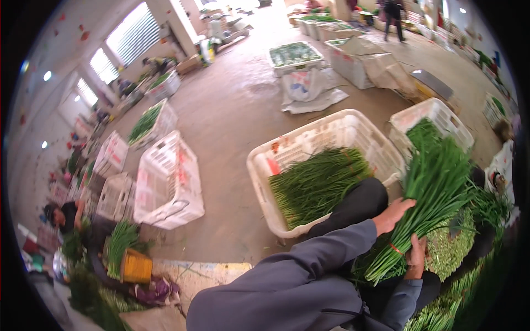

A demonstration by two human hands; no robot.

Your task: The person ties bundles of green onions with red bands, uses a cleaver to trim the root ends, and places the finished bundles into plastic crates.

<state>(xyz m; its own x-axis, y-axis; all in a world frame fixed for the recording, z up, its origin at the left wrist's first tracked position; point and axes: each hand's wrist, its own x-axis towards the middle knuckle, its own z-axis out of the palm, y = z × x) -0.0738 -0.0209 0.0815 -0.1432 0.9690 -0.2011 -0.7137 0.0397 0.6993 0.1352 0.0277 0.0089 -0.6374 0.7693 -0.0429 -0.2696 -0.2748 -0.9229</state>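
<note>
A large bundle of long green chives (pixel 433 182) lies slanted across my lap, pale stem ends toward me and leaf tips pointing away. A red band (pixel 396 250) circles it near the stem ends. From the left side, my left hand (pixel 393 215) grips the bundle above the band. My right hand (pixel 417 256) is closed against its right side, close to the band; part of its fingers is hidden by the stems. Under and beside the bundle are chopped-looking pale green trimmings (pixel 450 248) and more loose chives (pixel 491 207).
A white crate (pixel 326 128) holding chives stands in front of my knee, with a second white crate (pixel 458 124) beyond the bundle. Another white crate (pixel 171 182) stands to the left. At far left, a person (pixel 69 212) sits near a yellow box (pixel 137 266). Another person (pixel 393 16) is upright far back.
</note>
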